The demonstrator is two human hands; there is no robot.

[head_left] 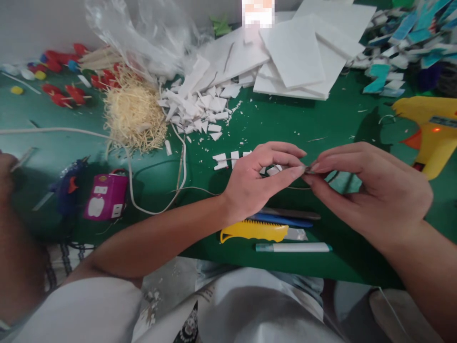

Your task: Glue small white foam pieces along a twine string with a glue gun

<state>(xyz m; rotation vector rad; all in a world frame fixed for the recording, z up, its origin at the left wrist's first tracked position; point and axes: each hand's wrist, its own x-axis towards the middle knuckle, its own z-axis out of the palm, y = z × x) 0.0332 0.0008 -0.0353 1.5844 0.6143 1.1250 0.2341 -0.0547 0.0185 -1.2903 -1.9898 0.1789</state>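
Note:
My left hand [255,176] and my right hand [371,186] meet above the table, each closed in a pinch. Between their fingertips is a thin brown string [200,188], which trails left across the green tabletop. The exact spot where it is gripped is mostly covered by fingers. Small cut white foam pieces [220,161] lie beside and partly behind my left hand. Just below the hands are a yellow-handled cutter [255,232], a blue tool [282,219] and a white marker [296,247] with teal ends.
A yellow glue gun [433,128] with a lit orange light stands at right. White foam sheets [293,52], foam scraps [200,107] and straw-like shreds [134,112] fill the back. A white cable [130,176] loops near a purple box [106,196]. Another person's arm [17,257] is at far left.

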